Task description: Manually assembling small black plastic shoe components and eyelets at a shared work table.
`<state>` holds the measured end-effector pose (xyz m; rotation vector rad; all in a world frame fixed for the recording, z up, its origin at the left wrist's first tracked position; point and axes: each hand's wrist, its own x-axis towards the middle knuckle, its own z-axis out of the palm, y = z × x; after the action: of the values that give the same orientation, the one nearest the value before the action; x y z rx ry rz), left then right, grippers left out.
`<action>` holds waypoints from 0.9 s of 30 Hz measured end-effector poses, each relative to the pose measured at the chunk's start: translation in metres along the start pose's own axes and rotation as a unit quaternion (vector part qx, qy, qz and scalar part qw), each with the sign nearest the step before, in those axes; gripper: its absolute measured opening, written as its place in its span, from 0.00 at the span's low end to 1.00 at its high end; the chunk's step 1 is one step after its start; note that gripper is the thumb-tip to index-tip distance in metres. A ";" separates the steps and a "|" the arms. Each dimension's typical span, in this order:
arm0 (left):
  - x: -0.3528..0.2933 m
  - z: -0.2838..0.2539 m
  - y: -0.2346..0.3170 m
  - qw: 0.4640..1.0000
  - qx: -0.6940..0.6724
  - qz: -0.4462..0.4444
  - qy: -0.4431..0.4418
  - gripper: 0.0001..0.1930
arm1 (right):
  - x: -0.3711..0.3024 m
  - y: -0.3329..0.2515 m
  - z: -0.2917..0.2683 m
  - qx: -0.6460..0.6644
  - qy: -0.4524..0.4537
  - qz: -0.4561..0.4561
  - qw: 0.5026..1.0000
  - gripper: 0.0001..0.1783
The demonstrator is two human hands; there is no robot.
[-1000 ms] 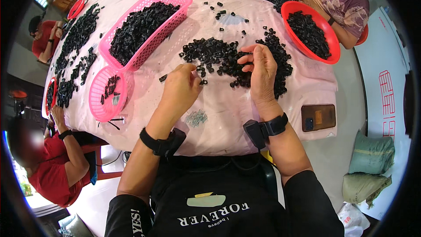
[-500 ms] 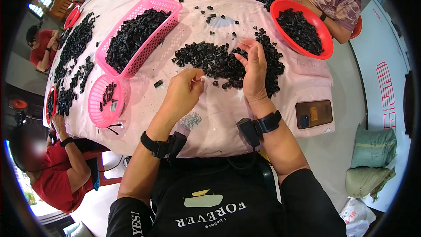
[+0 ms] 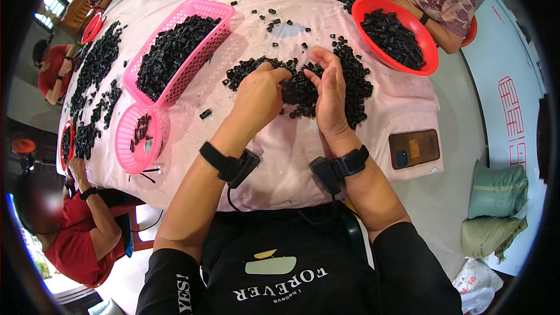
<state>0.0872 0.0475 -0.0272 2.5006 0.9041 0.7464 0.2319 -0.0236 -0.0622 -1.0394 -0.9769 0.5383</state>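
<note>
A pile of small black plastic pieces [image 3: 300, 96] lies on the pink cloth in front of me. My left hand [image 3: 259, 92] reaches over its near left side, palm down. Thumb and forefinger come together at the pile, and whatever they hold is hidden. At the right side of the same pile my right hand [image 3: 331, 96] stands on edge, its fingers loosely curved and apart, with no piece visible in them. One loose black piece [image 3: 205, 114] lies left of my left forearm.
Left of the pile stand a pink basket [image 3: 224, 18] full of black pieces and a round pink basket [image 3: 125, 154] with a few. A red basin [image 3: 430, 61] of black pieces sits at right, above a phone [image 3: 414, 149]. Co-workers sit around the table [image 3: 280, 181].
My left hand has moved right and forward, from the near edge of the pile onto it. My right hand has stayed at the pile's right side, nearly still.
</note>
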 end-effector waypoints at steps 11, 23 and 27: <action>-0.002 0.010 -0.014 0.998 0.062 -0.007 -0.016 0.04 | -0.007 -0.014 0.014 0.123 -0.163 0.079 0.976 0.61; -0.044 -0.015 -0.013 0.993 -0.069 -0.090 0.011 0.10 | -0.004 -0.008 0.012 0.075 -0.058 0.003 0.996 0.56; -0.051 -0.013 -0.003 0.994 -0.077 -0.079 -0.008 0.13 | -0.008 -0.012 0.011 0.068 -0.189 0.071 0.977 0.59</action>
<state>0.0452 0.0174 -0.0362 2.2680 0.9867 0.7158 0.2174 -0.0299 -0.0535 -0.9032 -1.1850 0.9327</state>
